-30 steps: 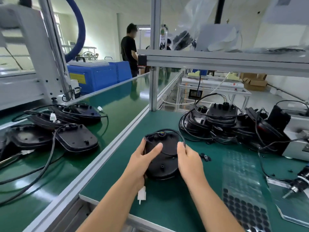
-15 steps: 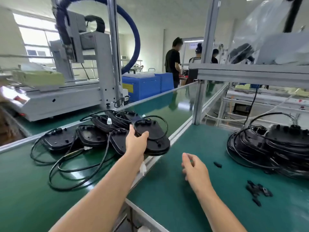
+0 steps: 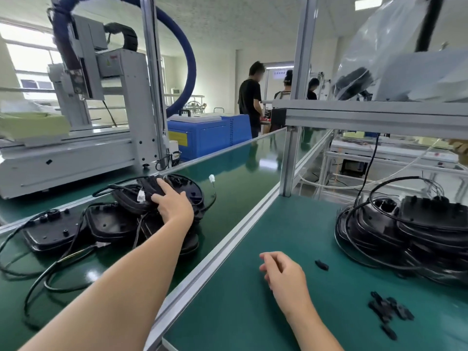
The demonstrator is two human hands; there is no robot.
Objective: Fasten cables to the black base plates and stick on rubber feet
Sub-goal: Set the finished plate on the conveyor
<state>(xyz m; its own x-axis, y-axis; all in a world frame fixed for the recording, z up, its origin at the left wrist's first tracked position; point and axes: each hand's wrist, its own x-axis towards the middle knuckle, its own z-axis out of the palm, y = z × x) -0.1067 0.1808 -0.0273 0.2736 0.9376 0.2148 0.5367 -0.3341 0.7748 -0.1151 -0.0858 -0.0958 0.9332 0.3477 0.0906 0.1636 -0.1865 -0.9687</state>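
Head view: a person stands at a green bench (image 3: pixel 266 249) beside a green conveyor belt (image 3: pixel 238 173), with both bare hands in sight.
Left hand: the left hand (image 3: pixel 174 206) reaches out over the belt and rests on the top black base plate (image 3: pixel 187 191) of a loose heap; its fingers (image 3: pixel 166 184) lie fairly straight across the plate and cable, and I cannot tell whether the thumb curls under anything.
Right hand: the right hand (image 3: pixel 283 272) hovers just above the bench with fingers loosely curled, holding nothing.
Belt heap: several base plates on the belt (image 3: pixel 50 231) lie with black cables (image 3: pixel 63 264) trailing from them and white connectors (image 3: pixel 141 196) showing; placed on the belt, they look like finished pieces.
Waiting stack: a pile of base plates with cables (image 3: pixel 415 224) sits at the right of the bench, well apart from both hands; these seem to be the ones not yet worked.
Small parts: black clips (image 3: pixel 390 310) lie scattered near the right edge, one more (image 3: pixel 321 265) just beside the right hand; rubber feet are not in view.
Progress: judged from the two piles, the job is midway, one plate just being set down and a good many left.
Next: likely a fresh plate from the right stack.
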